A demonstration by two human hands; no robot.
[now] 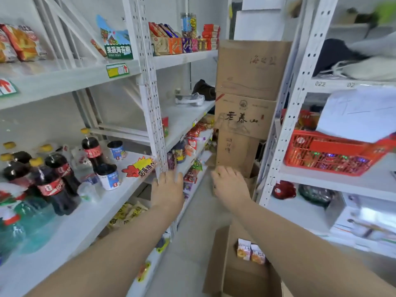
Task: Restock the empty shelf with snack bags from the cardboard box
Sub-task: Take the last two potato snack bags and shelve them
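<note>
Two orange-white snack bags in cardboard box; L hand, R hand slack, empty.

Bare left hand, bare right hand

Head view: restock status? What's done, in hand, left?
Done: nothing evident; the middle shelf is mostly bare. In hand: nothing; the left hand and right hand reach forward, open and empty. Left: at least two snack bags sit in the cardboard box.
</note>
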